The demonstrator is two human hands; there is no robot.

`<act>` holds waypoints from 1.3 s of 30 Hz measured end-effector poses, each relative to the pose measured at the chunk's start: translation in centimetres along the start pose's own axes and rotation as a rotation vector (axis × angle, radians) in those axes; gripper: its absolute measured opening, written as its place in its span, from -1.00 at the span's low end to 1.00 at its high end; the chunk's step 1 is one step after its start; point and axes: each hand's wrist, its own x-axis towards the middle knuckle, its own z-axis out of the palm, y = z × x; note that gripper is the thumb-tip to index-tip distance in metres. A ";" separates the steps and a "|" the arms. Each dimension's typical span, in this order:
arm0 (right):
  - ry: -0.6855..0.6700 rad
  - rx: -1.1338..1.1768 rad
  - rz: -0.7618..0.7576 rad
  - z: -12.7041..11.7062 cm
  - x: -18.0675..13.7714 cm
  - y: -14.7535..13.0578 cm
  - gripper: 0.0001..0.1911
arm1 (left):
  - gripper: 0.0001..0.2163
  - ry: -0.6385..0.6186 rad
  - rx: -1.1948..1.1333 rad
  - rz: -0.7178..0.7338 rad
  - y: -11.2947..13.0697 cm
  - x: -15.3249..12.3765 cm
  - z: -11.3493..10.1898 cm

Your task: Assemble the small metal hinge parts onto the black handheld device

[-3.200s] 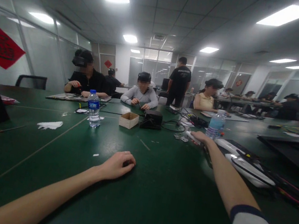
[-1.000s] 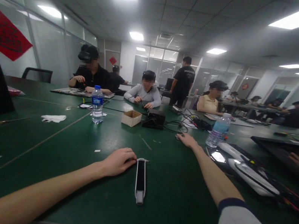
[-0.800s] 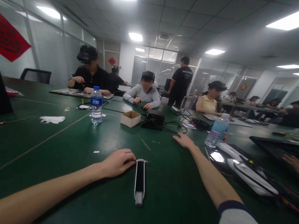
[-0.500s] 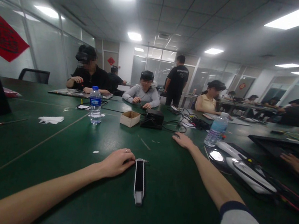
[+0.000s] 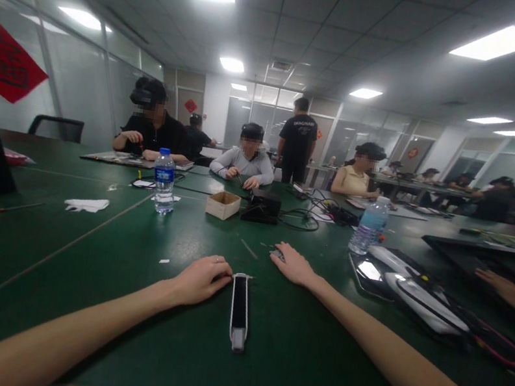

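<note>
Left hand [image 5: 200, 281] first: loosely curled, knuckles up, clasping nothing, its fingertips [image 5: 227, 274] set against the far end of a slim black strip [image 5: 239, 308] with a white rim. It is touching the strip, not wrapped round it. The right hand [image 5: 293, 266] lies flat, palm down, fingers slack on the green table [image 5: 117, 321]. There is a small grey speck by its fingertips, too small to make out, and I cannot tell whether the hand is on it.

Now the lie of the strip. It rests flat on the table just to the right of the left hand. Its long axis runs away from the person's body, near enough straight. The grey-tipped end points at the near edge, and the far end, where a thin pin sticks out sideways, sits level with the left fingertips. So the left hand is clearly the nearer, in contact at that far corner. The right hand sits apart, further out and off to the right, with bare table between.

Beyond them, a cardboard box [image 5: 222, 205] stands beside a black unit [image 5: 261, 207], with a water bottle [image 5: 164, 181] to the left. To the right is a second bottle [image 5: 371, 216], with long white housings [image 5: 422, 299] in front of it. A co-worker's hand [image 5: 494, 281] rests at the far right, and other people sit working across the table.
</note>
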 end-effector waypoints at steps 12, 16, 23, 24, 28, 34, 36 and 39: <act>0.290 -0.157 0.206 -2.0 0.7 3.7 -0.40 | -0.85 0.006 -0.016 0.029 -0.6 -0.5 0.0; 0.216 -0.238 0.386 -3.0 0.5 7.6 -0.38 | -0.85 0.009 -0.002 0.026 -0.5 -0.4 0.0; 0.123 -0.302 0.316 -3.5 0.3 7.3 -0.57 | -0.85 0.012 -0.002 0.027 -0.4 -0.3 0.1; 0.121 -0.314 0.291 -3.6 0.2 6.8 -0.60 | -0.85 0.010 -0.003 0.023 -0.4 -0.3 0.0; 0.090 -0.336 0.175 -3.8 -0.6 4.2 -0.66 | -0.85 -0.012 -0.018 -0.004 0.0 -0.3 -0.4; 0.011 -0.284 0.085 -4.0 -2.0 0.8 -0.71 | -0.84 -0.020 -0.023 -0.005 0.1 -0.3 -0.5; -0.025 -0.247 0.089 -4.3 -2.0 0.5 -0.74 | -0.85 -0.024 -0.018 -0.007 0.0 -0.3 -0.5; -0.074 -0.196 0.103 -4.8 -1.9 0.7 -0.77 | -0.85 -0.028 -0.017 -0.008 0.0 -0.3 -0.5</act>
